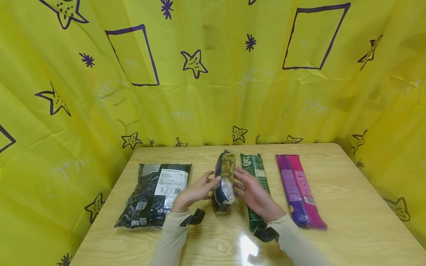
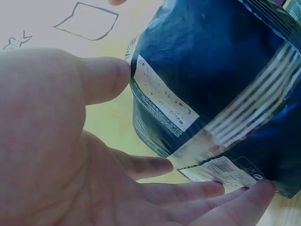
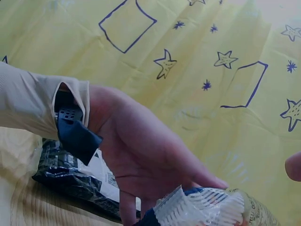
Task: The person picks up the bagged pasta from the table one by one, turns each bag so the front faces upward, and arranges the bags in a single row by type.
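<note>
A dark blue food packet [image 1: 223,183] with a gold-brown clear part and white stripes stands tilted between the two hands over the table. My left hand [image 1: 196,191] holds its left side, thumb on the near face and fingers spread behind and below. In the left wrist view, a white label and a barcode show on the packet [image 2: 207,70]. My right hand [image 1: 255,192] has its fairly straight fingers at the packet's right side. Its thumb tip, at the right edge of the right wrist view, is apart from the packet [image 3: 202,207].
A large black bag [image 1: 146,199] with white labels lies to the left on the wooden table [image 1: 352,207]. A long green packet [image 1: 257,166] lies partly under the right forearm, and a purple and pink packet [image 1: 299,192] further right. A yellow curtain [image 1: 213,111] hangs behind.
</note>
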`<state>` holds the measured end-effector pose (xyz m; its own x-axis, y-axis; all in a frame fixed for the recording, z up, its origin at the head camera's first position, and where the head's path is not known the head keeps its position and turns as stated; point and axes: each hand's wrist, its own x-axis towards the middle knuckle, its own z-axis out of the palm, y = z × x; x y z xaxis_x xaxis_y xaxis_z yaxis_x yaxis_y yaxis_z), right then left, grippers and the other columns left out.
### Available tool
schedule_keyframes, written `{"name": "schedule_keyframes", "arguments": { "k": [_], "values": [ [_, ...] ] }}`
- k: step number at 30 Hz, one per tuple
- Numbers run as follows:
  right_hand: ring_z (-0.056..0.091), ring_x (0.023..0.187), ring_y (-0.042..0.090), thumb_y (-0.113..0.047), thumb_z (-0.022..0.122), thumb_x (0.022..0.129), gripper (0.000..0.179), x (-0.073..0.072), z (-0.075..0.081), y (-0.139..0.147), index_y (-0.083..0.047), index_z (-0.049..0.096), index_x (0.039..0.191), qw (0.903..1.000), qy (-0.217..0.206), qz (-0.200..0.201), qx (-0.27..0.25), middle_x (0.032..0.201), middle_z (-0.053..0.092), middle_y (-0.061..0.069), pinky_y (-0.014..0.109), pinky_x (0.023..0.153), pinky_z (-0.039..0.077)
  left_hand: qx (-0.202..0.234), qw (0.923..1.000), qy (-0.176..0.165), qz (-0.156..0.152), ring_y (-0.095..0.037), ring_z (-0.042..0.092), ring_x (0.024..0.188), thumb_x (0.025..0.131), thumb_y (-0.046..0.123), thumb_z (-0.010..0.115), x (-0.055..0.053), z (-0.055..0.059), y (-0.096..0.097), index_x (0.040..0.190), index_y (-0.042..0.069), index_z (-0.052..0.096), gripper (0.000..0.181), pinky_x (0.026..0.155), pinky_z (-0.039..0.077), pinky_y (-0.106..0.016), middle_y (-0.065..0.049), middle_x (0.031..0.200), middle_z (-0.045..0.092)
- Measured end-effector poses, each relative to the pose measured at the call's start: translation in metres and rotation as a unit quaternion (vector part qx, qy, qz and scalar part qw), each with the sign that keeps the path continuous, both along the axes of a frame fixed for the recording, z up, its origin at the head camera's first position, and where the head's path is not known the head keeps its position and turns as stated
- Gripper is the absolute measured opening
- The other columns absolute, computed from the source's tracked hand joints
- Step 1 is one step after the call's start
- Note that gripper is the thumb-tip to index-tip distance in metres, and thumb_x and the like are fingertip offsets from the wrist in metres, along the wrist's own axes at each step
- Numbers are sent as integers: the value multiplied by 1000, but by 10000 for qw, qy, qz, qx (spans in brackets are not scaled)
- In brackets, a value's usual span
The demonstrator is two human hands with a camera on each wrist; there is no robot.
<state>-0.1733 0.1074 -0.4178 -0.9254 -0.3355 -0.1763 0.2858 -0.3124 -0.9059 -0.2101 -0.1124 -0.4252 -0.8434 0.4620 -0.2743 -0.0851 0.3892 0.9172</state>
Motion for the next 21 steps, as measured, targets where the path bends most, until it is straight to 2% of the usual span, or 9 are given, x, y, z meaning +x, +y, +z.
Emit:
{"name": "schedule_keyframes", "arguments": {
  "k": [4,12,17,21],
  "values": [
    [13,158,45,-29,43,109,68,0,-2,-1,-8,12,166,10000,69,53,35,174,9,17,57,131,15,-13,10000,-4,58,-47,47,144,108,53,45,0,1,-1,164,3,14,81,111,51,-55,-32,163,34],
    [23,156,38,-29,45,108,60,-3,-9,-7,-4,28,159,9999,65,-77,122,168,25,14,58,130,17,-228,9993,130,262,-46,48,143,103,62,47,2,6,-5,165,8,16,88,108,53,-55,-29,162,37],
    [17,159,41,-30,44,108,61,-2,-12,-8,-2,27,160,9996,183,-11,204,171,20,15,62,130,13,-384,9981,149,452,-47,48,143,101,66,50,3,8,-6,166,10,13,94,110,51,-57,-27,163,35],
    [15,159,43,-30,43,109,62,-1,-15,-10,-1,26,161,9992,263,28,292,173,17,16,63,130,14,-766,9943,472,578,-48,49,142,97,69,53,6,10,-3,167,12,12,99,115,43,-62,-28,164,35]
  ]
}}
